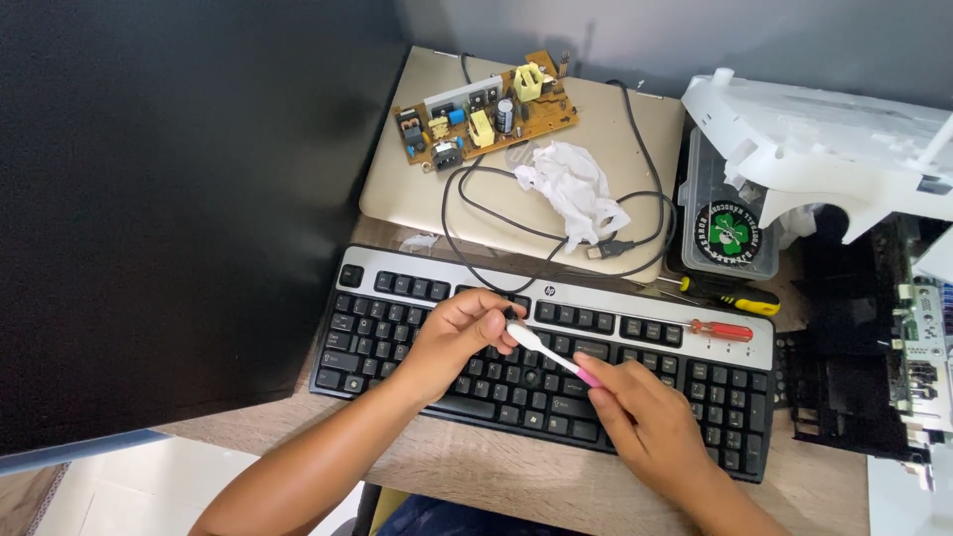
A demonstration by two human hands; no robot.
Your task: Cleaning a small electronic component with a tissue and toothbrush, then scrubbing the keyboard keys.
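A black and silver keyboard [417,328] lies across the wooden desk. Over its middle keys I hold a white toothbrush with a pink handle [548,349]. My left hand [459,335] pinches the head end of the brush, fingers curled around it. My right hand [650,417] grips the pink handle end, resting over the keys at the lower right. The brush head itself is partly hidden by my left fingers.
A closed beige laptop [407,189] behind the keyboard carries a brown circuit board [483,111], crumpled white tissue [573,187] and a black cable [650,199]. A red screwdriver [722,330] lies on the keyboard, a yellow-black one [740,299] behind. White plastic housing [824,139] and a dark panel [149,199] flank the desk.
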